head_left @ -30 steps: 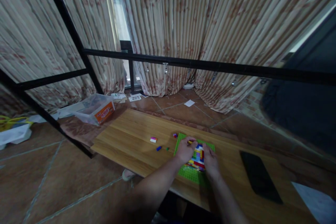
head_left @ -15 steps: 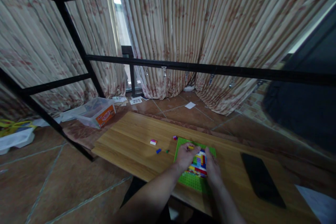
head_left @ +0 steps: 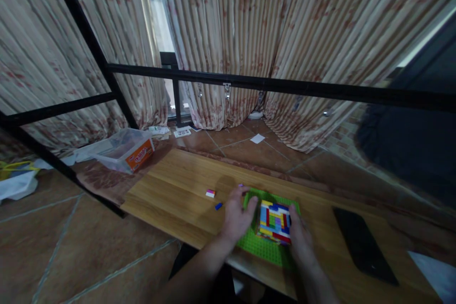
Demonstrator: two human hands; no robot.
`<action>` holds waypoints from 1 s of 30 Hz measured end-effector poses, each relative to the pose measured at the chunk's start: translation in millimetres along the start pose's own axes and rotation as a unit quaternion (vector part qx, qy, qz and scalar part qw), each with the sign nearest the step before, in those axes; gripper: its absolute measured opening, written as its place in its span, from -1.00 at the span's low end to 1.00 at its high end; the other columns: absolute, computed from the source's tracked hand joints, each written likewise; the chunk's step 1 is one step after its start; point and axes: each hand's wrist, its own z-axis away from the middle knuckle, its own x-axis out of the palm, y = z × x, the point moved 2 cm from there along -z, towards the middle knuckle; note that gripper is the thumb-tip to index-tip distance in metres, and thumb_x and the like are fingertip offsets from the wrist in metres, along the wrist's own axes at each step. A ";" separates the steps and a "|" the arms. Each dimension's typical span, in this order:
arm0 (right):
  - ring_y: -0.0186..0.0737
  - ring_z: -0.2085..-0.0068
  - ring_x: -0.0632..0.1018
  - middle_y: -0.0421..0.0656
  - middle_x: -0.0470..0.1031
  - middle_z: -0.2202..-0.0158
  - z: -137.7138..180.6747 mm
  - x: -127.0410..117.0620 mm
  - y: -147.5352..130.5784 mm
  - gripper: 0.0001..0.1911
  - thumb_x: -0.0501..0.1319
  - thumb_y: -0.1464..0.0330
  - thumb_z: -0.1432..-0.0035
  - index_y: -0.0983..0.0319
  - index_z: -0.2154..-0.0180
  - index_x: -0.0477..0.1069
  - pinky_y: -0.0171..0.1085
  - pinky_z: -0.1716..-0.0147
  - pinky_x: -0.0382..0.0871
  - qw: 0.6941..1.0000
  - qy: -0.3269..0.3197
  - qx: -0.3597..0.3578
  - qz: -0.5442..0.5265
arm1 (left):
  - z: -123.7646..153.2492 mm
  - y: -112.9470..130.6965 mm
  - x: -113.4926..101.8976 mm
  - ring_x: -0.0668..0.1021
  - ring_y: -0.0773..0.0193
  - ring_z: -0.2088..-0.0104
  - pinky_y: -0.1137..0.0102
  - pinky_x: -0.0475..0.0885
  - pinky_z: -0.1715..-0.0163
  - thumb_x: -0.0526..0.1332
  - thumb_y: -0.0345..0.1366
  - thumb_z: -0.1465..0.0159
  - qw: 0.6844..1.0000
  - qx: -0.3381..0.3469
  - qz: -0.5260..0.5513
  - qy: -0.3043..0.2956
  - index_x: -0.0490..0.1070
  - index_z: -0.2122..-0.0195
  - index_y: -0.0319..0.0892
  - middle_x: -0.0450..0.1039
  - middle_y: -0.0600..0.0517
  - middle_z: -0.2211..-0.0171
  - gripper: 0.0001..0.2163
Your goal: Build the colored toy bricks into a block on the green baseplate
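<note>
A low square build of many-coloured toy bricks (head_left: 274, 221) stands on a green studded baseplate (head_left: 263, 249). My right hand (head_left: 301, 237) lies along the build's right side, fingers stretched forward and partly hidden. Over the plate's left edge is my left hand (head_left: 237, 216), its thumb spread away from the fingers. The left fingertips reach a small purple brick (head_left: 241, 185) at the plate's far left corner; whether they touch it I cannot tell. Left of this hand lie a blue brick (head_left: 218, 206) and a pink-and-white brick piece (head_left: 210, 193).
The wooden table (head_left: 171, 185) carries a flat black object (head_left: 363, 244) on the right, with a white sheet (head_left: 427, 270) beyond it. A clear plastic box (head_left: 124, 152) stands past the table's left end. Black metal bars (head_left: 249, 80) cross in front of curtains.
My left hand has left the build's top and moved left towards the purple brick, its fingers spreading. The small green brick no longer shows. My right hand stays beside the build.
</note>
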 end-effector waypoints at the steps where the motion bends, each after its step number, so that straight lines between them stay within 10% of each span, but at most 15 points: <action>1: -0.08 0.46 0.61 -0.09 0.63 0.43 2.0 0.3 -1.4 -0.35 0.21 -0.15 0.02 0.27 0.18 0.56 -0.25 0.53 0.42 1.000 -0.007 0.002 -0.005 | -3.8 -3.4 -20.3 0.44 0.03 -0.04 0.18 0.29 -0.12 0.26 -0.22 -0.15 1.000 0.002 -0.016 0.023 0.45 0.06 -0.13 0.44 -0.10 0.03 -0.68; 7: -0.12 0.48 0.61 -0.08 0.64 0.40 7.0 1.3 -7.7 -0.26 0.25 -0.14 0.04 0.33 0.05 0.52 -0.30 0.58 0.39 1.000 0.006 0.030 0.003 | -23.8 -27.5 -104.7 0.44 0.01 0.00 0.13 0.33 -0.08 0.23 -0.30 -0.17 0.927 -0.019 -0.363 0.094 0.47 0.08 -0.22 0.46 -0.15 0.09 -0.72; 13: -0.11 0.46 0.63 -0.10 0.64 0.39 2.7 -1.0 -2.7 -0.30 0.27 -0.10 0.03 0.32 0.04 0.50 -0.28 0.55 0.45 0.999 -0.020 0.027 -0.016 | -29.3 -27.5 -101.8 0.49 0.07 0.03 0.19 0.35 -0.03 0.24 -0.33 -0.20 0.908 0.004 -0.418 0.045 0.53 0.19 -0.16 0.51 -0.10 0.08 -0.83; 21: -0.11 0.47 0.61 -0.13 0.62 0.43 -7.5 -3.3 5.9 -0.34 0.30 -0.06 0.06 0.29 0.08 0.51 -0.25 0.52 0.47 0.999 -0.017 0.030 -0.041 | -22.9 -33.3 -109.3 0.57 0.24 0.25 0.34 0.43 0.16 0.16 -0.43 -0.22 0.957 0.007 -0.290 0.016 0.47 0.33 -0.15 0.56 0.01 0.31 -0.89; 30: 0.00 0.12 0.53 -0.07 0.53 0.15 46.3 -1.3 -31.1 -0.66 0.13 0.09 -0.22 0.16 0.17 0.51 -0.04 0.11 0.39 0.928 0.107 -0.304 0.188 | 0.3 -1.6 -109.1 0.55 0.25 0.22 0.37 0.40 0.15 0.14 -0.27 -0.28 0.982 0.058 -0.172 -0.047 0.42 0.27 -0.13 0.51 0.05 0.31 -0.89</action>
